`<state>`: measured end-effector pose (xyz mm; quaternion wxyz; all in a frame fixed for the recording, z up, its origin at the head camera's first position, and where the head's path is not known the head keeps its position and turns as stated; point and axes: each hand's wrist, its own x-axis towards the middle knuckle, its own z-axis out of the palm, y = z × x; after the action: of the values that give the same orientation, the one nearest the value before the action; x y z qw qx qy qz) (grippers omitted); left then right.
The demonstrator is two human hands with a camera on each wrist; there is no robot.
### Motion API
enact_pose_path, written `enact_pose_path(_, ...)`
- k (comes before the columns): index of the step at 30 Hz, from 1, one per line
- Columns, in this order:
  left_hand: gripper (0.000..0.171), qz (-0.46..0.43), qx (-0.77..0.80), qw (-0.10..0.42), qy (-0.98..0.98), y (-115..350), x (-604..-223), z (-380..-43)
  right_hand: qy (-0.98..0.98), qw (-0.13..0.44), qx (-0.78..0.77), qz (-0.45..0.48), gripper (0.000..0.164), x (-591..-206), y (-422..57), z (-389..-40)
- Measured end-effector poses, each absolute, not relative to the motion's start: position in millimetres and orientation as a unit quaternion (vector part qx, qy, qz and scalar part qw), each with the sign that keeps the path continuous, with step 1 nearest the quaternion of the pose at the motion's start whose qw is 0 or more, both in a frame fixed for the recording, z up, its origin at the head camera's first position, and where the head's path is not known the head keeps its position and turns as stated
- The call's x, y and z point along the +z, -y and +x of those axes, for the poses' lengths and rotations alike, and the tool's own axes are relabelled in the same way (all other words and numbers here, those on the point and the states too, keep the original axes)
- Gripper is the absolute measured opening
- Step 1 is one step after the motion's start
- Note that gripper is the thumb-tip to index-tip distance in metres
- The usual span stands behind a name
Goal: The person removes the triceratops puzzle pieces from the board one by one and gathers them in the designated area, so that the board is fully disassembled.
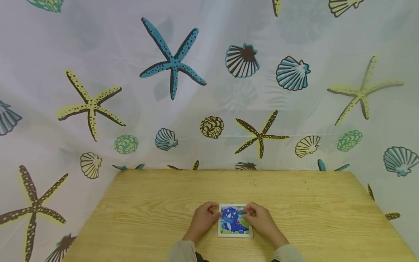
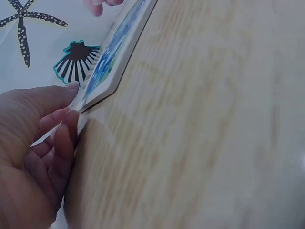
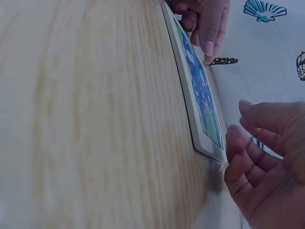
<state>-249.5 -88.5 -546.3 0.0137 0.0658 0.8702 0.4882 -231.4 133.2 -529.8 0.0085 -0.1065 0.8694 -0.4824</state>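
A small square board (image 1: 234, 235) with a white frame and a blue horned dinosaur picture lies flat on the wooden table. My left hand (image 1: 204, 220) is at its left side, thumb over the frame, and in the left wrist view the board's corner sits between the thumb and a curled finger. At the upper right of the board is my right hand (image 1: 260, 219), its fingers loosely bent. A dark green patch (image 1: 242, 212) shows by those fingertips in the head view. The right wrist view shows a gap between thumb and index finger with nothing in it.
The light wooden table (image 1: 157, 203) spreads around the board on all sides. Behind it and at both sides hangs a white cloth (image 1: 203, 98) printed with starfish and shells, meeting the table's edges.
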Motion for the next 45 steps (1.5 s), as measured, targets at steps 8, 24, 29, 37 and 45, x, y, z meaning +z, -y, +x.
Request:
enact_pose_path(8, 0.041, 0.061, 0.437, 0.026, -0.897, 86, -552, -252, -0.877, 0.027, -0.46, -0.135, 0.018, -541, -129, -235)
enact_pose_path(24, 0.034, 0.07, 0.425, 0.057, -0.901, 84, -538, -253, -0.9, 0.018, -0.404, -0.161, 0.031, -545, -130, -242)
enact_pose_path(29, 0.031, 0.028, 0.418, 0.075, -0.905, 77, -534, -254, -0.903, 0.024, -0.403, -0.146, 0.031, -545, -130, -241)
enact_pose_path(37, 0.033, -0.012, 0.409, 0.063, -0.91, 71, -530, -255, -0.909, 0.024, -0.393, -0.139, 0.031, -541, -129, -241)
enact_pose_path(45, 0.032, -0.016, 0.411, 0.062, -0.909, 71, -533, -255, -0.905, 0.023, -0.401, -0.143, 0.032, -542, -129, -239)
